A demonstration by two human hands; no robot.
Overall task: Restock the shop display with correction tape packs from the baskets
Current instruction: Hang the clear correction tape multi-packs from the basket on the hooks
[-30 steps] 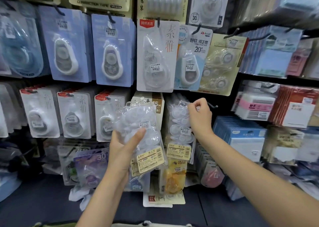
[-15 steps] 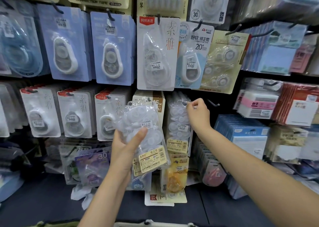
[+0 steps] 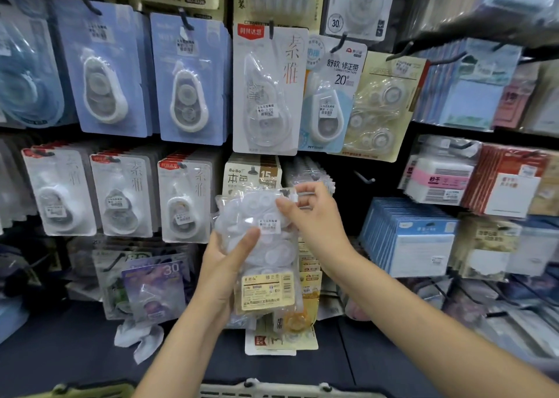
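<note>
- the stack of clear correction tape packs (image 3: 263,246) is slippery film; if the left hand (image 3: 223,264) loosens while the top pack is pulled, i think the lower packs can slide out and fall toward the basket rim (image 3: 272,390).
- the hole at the top of the pack is small and hard to see, so it may miss the peg (image 3: 364,178) and tear, or push the hanging clear packs (image 3: 311,173) off.
- the left hand holds the stack from below and behind, thumb pressed on the front.
- the right hand (image 3: 314,216) pinches the top edge of the front pack with curled fingers.
- the stack is between both hands, in front of the display, just below and left of the peg, not yet hung.
</note>
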